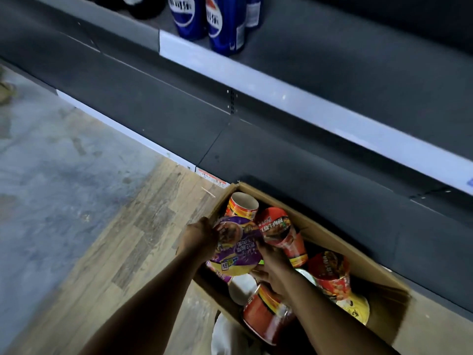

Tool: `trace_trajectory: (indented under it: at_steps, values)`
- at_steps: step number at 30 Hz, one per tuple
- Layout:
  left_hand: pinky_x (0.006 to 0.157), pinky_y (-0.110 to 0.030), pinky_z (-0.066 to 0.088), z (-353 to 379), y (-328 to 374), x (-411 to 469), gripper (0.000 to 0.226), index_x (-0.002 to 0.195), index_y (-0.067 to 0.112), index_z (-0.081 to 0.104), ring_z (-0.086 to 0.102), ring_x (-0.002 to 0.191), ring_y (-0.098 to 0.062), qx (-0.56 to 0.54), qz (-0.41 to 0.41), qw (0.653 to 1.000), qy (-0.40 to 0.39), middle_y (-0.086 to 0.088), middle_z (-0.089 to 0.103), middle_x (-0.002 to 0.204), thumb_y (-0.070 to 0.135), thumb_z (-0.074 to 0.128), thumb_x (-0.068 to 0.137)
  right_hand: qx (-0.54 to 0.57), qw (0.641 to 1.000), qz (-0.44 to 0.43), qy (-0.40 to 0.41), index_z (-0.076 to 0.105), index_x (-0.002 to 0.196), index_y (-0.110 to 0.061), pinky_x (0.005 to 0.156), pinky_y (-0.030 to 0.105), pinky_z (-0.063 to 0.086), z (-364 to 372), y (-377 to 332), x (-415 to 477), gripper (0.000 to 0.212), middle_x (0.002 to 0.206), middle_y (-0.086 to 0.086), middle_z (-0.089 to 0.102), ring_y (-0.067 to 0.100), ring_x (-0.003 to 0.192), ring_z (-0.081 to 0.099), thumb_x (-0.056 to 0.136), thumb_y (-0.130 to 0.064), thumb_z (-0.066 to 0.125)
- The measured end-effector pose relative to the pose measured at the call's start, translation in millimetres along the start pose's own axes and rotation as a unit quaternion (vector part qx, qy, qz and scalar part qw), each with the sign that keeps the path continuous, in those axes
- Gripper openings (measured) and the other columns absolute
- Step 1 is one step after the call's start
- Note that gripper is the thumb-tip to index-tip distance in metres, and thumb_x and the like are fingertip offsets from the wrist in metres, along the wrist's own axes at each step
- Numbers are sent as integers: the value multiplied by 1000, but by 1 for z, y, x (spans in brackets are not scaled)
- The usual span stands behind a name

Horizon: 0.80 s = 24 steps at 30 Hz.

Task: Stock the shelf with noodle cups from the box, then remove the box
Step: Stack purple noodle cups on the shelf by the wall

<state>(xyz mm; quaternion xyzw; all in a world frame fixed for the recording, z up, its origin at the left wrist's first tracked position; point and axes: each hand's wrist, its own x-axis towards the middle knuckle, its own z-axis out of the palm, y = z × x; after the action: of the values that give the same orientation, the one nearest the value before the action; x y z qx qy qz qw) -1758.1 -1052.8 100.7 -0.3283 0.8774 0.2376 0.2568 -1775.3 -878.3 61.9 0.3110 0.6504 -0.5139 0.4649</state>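
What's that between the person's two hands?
A purple noodle cup: the left hand and right hand grip it from either side, above the open cardboard box. The head view shows it.

Arms outstretched, left hand [199, 239] and right hand [271, 263] gripping purple cup [239, 248]

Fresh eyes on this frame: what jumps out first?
The left hand and right hand grip a purple noodle cup at bottom centre, over an open cardboard box. Red noodle cups lie jumbled in the box; blue Pepsi bottles stand on the upper shelf, top centre.
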Motion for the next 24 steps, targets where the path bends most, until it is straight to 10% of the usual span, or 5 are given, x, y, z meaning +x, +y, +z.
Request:
trace_trajectory:
  at_steps: [7, 12, 16, 20, 24]
  values:
    - [75, -34, 56, -72, 61, -58, 33, 113, 12, 56, 64, 93, -27, 40, 83, 996, 0, -11, 66, 105, 37, 55, 91, -11, 997, -51, 50, 43, 136, -19, 71, 37, 60, -34, -50, -83, 58, 131, 7, 55, 27, 107, 61, 90, -55, 51]
    - [82, -26, 46, -109, 103, -103, 40, 124, 16, 49, 59, 110, -25, 75, 168, 983, -18, -7, 62, 120, 27, 61, 87, -22, 988, -114, 103, 64, 106, -21, 76, 40, 59, -61, -69, -138, 29, 114, 6, 65, 25, 96, 64, 94, -45, 52]
    - [88, -28, 47, -124, 132, -132, 52, 125, 13, 48, 58, 111, -25, 147, 229, 962, -26, -8, 59, 124, 42, 61, 84, -10, 978, -143, 151, 64, 101, -21, 53, 24, 55, -89, -74, -185, 21, 98, 5, 65, 22, 81, 64, 94, -39, 54]
    - [90, -36, 52, -137, 168, -160, 66, 121, 13, 44, 59, 109, -27, 176, 302, 936, -37, -9, 58, 122, 53, 68, 75, 19, 972, -152, 180, 69, 91, -13, 71, 42, 59, -131, -72, -219, 21, 84, 12, 64, 25, 69, 62, 90, -33, 62]
    - [99, -34, 43, -145, 207, -192, 75, 140, 9, 25, 47, 125, -30, 225, 410, 883, -35, -14, 37, 141, 44, 62, 85, 30, 970, -164, 177, 64, 108, -3, 52, 21, 54, -179, -68, -258, 31, 87, 9, 64, 15, 64, 61, 93, -30, 57]
